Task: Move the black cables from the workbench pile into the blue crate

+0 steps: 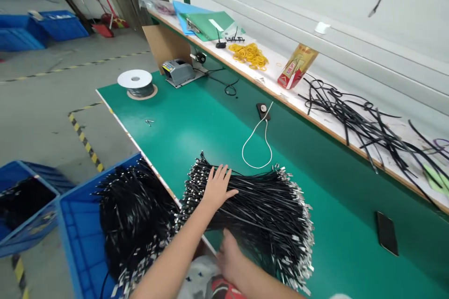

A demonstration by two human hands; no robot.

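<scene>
A large pile of black cables [259, 201] with silvery ends lies across the green table [351, 252] in front of me. My left hand [218, 189] rests on top of the pile near its left end, palm down and fingers spread. At the pile's near side, by the table edge, is my right hand [229, 254]; it is blurred and its fingers are largely hidden, so I cannot tell whether it grips any cables. More black cables [135, 210] fill much of the blue bin [80, 229] at left.
A white-flanged spool [136, 78] and a grey tape dispenser [178, 72] stand at the table's far end. A small black device [263, 111] with a white cord and a phone [387, 232] lie on it. The shelf [277, 86] bears yellow rubber bands [249, 55] and black strips [365, 121].
</scene>
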